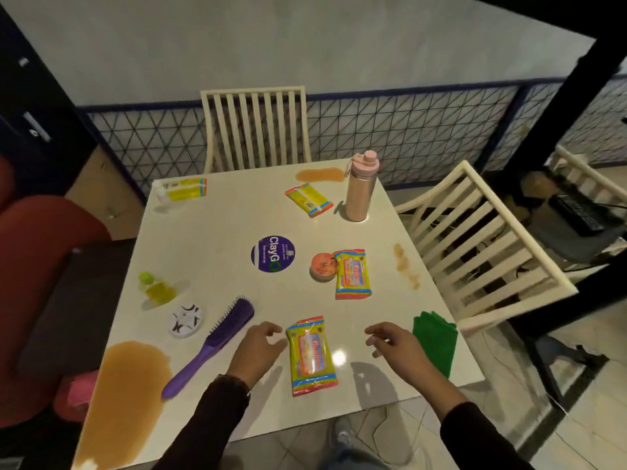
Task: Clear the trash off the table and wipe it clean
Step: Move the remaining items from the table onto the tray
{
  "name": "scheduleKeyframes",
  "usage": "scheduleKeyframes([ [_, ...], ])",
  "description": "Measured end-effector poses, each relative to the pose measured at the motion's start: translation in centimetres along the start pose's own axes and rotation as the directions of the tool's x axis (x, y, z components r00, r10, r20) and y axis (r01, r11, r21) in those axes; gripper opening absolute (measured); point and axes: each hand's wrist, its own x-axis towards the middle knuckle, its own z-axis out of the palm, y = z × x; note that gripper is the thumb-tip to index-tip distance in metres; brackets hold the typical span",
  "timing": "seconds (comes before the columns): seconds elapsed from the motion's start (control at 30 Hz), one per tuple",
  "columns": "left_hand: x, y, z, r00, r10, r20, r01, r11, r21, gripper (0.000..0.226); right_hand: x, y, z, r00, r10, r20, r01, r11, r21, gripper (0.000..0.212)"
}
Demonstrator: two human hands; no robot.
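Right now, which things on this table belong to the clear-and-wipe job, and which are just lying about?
Job: near packet, middle packet, far packet, far-left packet; big spill, far spill, right spill; green cloth.
Lying about: pink bottle, purple hairbrush, orange tin, white disc, green-capped bottle, purple sticker.

Layout of my table, from the near edge to the far edge.

The nearest packet (311,356) lies on the table (220,232) before me, between my left hand (258,347) and my right hand (395,347). Left of my left hand lies the hairbrush (213,344); left of that is a round lid (186,321), with a small bottle (154,288) behind it and the big spill (125,395) at the near left corner. The folded cloth (436,340) sits right of my right hand, at the table's edge. At the centre is a sticker (273,254). Right of it a tin (324,266) touches the middle packet (352,274), and a small spill (405,266) lies nearer the right edge. Farther back stands the flask (361,188), with the far packet (308,200) to its left, the far spill (319,174) behind that, and the corner packet (185,188) far left.
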Motion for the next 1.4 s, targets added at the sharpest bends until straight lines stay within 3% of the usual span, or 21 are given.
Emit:
scheduleKeyframes([
  [0.1,1.1,1.2,3.8,0.989,-0.138,0.061,0.130,0.985,0.113,0.058,3.4,0.7,-1.7,0.999,-0.003,0.037,0.005,0.999,-0.054,0.024],
  [0.27,1.1,2.8,10.0,0.973,-0.220,-0.074,0.232,0.923,0.306,0.098,9.1,1.3,-2.7,0.997,-0.008,0.080,0.019,0.991,-0.133,0.014],
  [0.37,1.2,3.0,12.2,0.970,-0.205,-0.131,0.243,0.824,0.512,0.100,11.9,0.6,-2.5,0.998,-0.015,0.064,0.027,0.982,-0.186,0.016],
  [0.43,1.4,3.0,12.9,0.967,-0.209,-0.147,0.255,0.802,0.540,0.097,13.7,0.1,-2.2,1.000,-0.020,0.017,0.024,0.969,-0.244,0.028],
  [0.67,1.4,3.0,12.3,0.969,-0.186,-0.164,0.240,0.866,0.439,0.108,18.5,-1.7,0.6,0.998,0.052,-0.035,-0.061,0.900,-0.432,0.066],
  [0.97,0.6,7.0,7.7,0.922,-0.128,-0.366,0.146,0.989,0.023,0.095,20.7,-2.6,3.4,0.988,0.132,-0.085,-0.157,0.850,-0.503,0.101],
  [1.1,0.4,7.4,4.6,0.883,-0.103,-0.458,0.072,0.994,-0.085,0.093,20.5,-3.0,3.1,0.963,0.236,-0.131,-0.267,0.909,-0.320,0.100],
  [1.17,0.3,7.2,2.6,0.858,-0.103,-0.503,0.040,0.990,-0.135,0.093,20.2,-3.3,2.5,0.937,0.315,-0.154,-0.327,0.943,-0.060,0.095],
  [1.23,0.2,6.9,0.2,0.830,-0.118,-0.545,0.015,0.982,-0.190,0.091,19.3,-4.3,1.9,0.912,0.378,-0.159,-0.340,0.914,0.223,0.099],
  [1.3,0.1,6.3,-2.7,0.795,-0.129,-0.593,-0.015,0.973,-0.232,0.086,18.1,-6.7,1.7,0.930,0.337,-0.148,-0.269,0.896,0.354,0.100],
  [1.4,0.1,5.4,-7.7,0.740,-0.145,-0.657,-0.077,0.952,-0.298,0.081,16.4,-11.2,2.8,0.984,0.147,-0.102,-0.089,0.897,0.433,0.080],
])
